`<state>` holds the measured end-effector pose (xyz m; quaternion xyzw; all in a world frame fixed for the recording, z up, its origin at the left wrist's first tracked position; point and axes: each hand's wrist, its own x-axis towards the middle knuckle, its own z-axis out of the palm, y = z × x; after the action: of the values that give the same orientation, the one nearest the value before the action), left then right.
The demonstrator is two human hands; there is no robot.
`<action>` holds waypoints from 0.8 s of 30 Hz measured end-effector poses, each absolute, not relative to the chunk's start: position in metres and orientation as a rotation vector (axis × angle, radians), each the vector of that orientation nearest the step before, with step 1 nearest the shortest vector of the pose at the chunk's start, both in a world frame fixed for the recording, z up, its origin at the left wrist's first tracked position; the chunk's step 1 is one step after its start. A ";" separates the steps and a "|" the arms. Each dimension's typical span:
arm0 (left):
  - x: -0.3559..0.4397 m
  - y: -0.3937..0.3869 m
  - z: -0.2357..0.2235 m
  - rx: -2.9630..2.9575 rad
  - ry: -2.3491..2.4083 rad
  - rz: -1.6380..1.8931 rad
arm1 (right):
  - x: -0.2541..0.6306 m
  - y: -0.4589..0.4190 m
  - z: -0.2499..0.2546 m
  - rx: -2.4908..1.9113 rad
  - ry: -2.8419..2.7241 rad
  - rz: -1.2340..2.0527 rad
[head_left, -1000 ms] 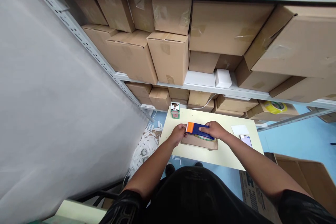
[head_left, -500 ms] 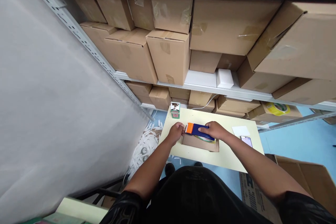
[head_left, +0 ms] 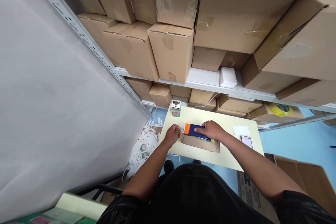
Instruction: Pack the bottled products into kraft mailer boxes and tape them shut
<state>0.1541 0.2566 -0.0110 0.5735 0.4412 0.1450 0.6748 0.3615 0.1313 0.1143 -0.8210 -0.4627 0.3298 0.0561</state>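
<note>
In my right hand (head_left: 210, 130) is a blue and orange tape dispenser (head_left: 193, 130), its orange front pointing left. Part of a tape roll shows at its lower edge. Below it lies a small brown cardboard box (head_left: 195, 143) on the pale yellow table (head_left: 223, 157). My left hand (head_left: 172, 134) is closed in a pinch just left of the orange end, a small gap away. What its fingers grip is too small to make out. Behind that hand stands a small green and white box (head_left: 175, 109) with its top open.
A phone (head_left: 246, 142) and a white paper (head_left: 241, 130) lie on the table's right. Shelves full of cardboard boxes (head_left: 170, 52) rise behind. A yellow tape roll (head_left: 280, 109) sits on a box. White strips (head_left: 147, 141) litter the floor at left.
My left hand has moved a little left, away from the dispenser's orange front, which it was touching or nearly touching. The dispenser has shifted slightly left in my right hand.
</note>
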 end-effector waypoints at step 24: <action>0.164 0.239 -0.056 1.639 1.076 0.263 | 0.372 0.102 0.109 -2.649 -1.363 0.954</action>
<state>0.1643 0.2392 -0.0560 0.6924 0.4544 0.1110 0.5493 0.3719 0.1017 0.1088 -0.8468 -0.4356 0.3050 0.0065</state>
